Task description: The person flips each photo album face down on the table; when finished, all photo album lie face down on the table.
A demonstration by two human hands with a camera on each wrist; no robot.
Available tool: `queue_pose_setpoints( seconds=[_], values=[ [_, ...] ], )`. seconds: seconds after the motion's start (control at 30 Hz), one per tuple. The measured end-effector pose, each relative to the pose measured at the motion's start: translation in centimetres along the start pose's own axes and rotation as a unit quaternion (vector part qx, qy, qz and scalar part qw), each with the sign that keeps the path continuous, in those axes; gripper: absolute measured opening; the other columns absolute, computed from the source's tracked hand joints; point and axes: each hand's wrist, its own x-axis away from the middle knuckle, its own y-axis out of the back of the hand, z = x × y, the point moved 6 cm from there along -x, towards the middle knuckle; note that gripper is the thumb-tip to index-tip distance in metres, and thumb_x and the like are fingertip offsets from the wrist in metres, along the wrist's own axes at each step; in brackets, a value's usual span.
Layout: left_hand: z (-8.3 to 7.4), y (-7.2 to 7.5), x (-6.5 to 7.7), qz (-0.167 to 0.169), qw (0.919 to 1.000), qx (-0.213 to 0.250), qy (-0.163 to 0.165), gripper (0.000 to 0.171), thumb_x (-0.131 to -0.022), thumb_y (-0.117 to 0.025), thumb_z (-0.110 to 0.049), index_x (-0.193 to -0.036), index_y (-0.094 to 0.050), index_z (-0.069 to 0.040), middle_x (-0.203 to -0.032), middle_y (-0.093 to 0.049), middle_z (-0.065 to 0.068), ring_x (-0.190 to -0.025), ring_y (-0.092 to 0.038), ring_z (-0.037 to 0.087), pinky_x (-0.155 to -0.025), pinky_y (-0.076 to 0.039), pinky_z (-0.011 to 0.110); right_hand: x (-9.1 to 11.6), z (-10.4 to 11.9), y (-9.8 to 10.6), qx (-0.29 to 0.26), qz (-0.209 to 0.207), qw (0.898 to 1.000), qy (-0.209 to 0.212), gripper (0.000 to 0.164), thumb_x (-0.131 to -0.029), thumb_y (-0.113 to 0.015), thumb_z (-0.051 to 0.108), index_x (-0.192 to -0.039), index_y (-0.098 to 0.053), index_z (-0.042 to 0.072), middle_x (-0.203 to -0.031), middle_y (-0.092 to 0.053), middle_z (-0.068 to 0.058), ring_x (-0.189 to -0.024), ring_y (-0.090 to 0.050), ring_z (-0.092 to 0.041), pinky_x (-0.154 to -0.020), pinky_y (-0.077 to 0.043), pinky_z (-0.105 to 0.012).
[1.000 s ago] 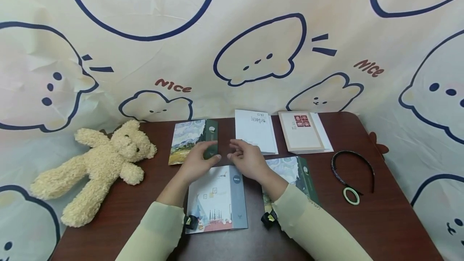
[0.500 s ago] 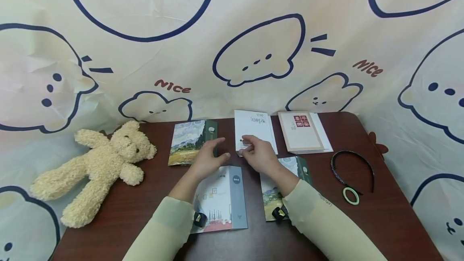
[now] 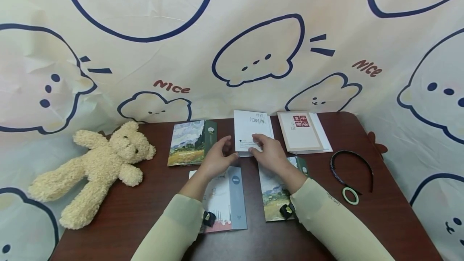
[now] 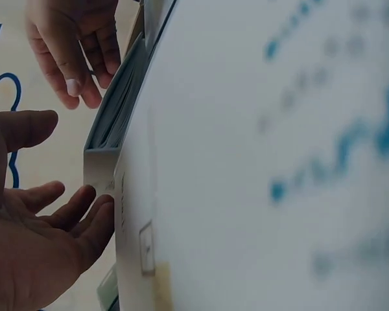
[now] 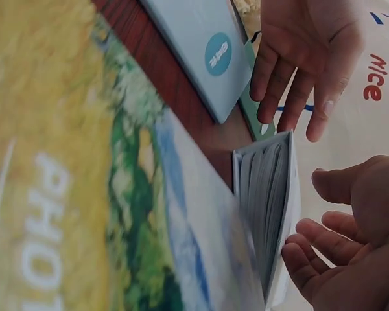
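Note:
My left hand hovers by the lower left corner of a white album with dark lettering, fingers loosely bent and thumb apart. Over that album's lower right part is my right hand, its fingers spread and relaxed. Neither hand holds anything; whether fingertips touch the album, I cannot tell. Its thick page edges show between the hands in the right wrist view. Below the left hand lies a pale album with a blue-grey spine. A landscape-covered album lies partly hidden under the right forearm.
Another landscape album with a green spine lies back left. At the back right is a cream album with red characters. A plush bear lies on the left, and a dark headband with a pale green ring on the right.
Both hands have moved right, from the gap between the albums towards the white album. The right hand now covers its lower right part. The albums have stayed in place.

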Motion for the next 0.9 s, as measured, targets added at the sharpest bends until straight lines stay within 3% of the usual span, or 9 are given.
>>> queue_pose_setpoints(
  seconds=[0.17, 0.33, 0.6, 0.9],
  values=[
    [-0.2, -0.8, -0.3, 0.008, 0.9993, 0.033, 0.017, 0.073, -0.097, -0.073, -0.025, -0.16, -0.038, -0.013, -0.145, -0.056, 0.012, -0.129, -0.057, 0.032, -0.104, -0.05, 0.051, -0.1, -0.8, 0.3, 0.021, 0.005, 1.0, -0.009, 0.055, -0.097, -0.074, 0.029, -0.145, -0.059, 0.008, -0.139, -0.065, -0.012, -0.132, -0.058, -0.033, -0.109, -0.046, -0.049],
    [-0.4, -1.4, -0.5, 0.014, 0.9986, 0.046, 0.022, 0.075, -0.097, -0.072, -0.024, -0.161, -0.035, -0.01, -0.145, -0.056, 0.013, -0.127, -0.06, 0.031, -0.1, -0.053, 0.048, -0.3, -1.6, 0.7, 0.038, -0.002, 0.999, -0.012, 0.055, -0.097, -0.072, 0.027, -0.145, -0.058, 0.005, -0.143, -0.061, -0.017, -0.137, -0.051, -0.038, -0.115, -0.039, -0.053],
    [-0.6, -2.0, -0.8, 0.013, 0.999, 0.038, 0.017, 0.076, -0.097, -0.071, -0.025, -0.161, -0.035, -0.007, -0.142, -0.059, 0.011, -0.118, -0.063, 0.026, -0.094, -0.055, 0.044, -0.7, -2.7, 1.4, 0.043, -0.007, 0.999, -0.026, 0.06, -0.097, -0.071, 0.024, -0.148, -0.052, -0.001, -0.151, -0.051, -0.024, -0.143, -0.045, -0.039, -0.118, -0.036, -0.052],
    [-0.6, -2.2, -0.8, 0.022, 0.9992, 0.024, 0.025, 0.077, -0.097, -0.071, -0.028, -0.162, -0.034, -0.01, -0.142, -0.059, 0.014, -0.117, -0.063, 0.028, -0.098, -0.053, 0.048, -1.1, -4.0, 1.1, 0.051, 0.031, 0.997, -0.053, 0.075, -0.098, -0.07, 0.028, -0.156, -0.037, -0.006, -0.159, -0.04, -0.026, -0.147, -0.039, -0.041, -0.12, -0.033, -0.052]
  ],
)
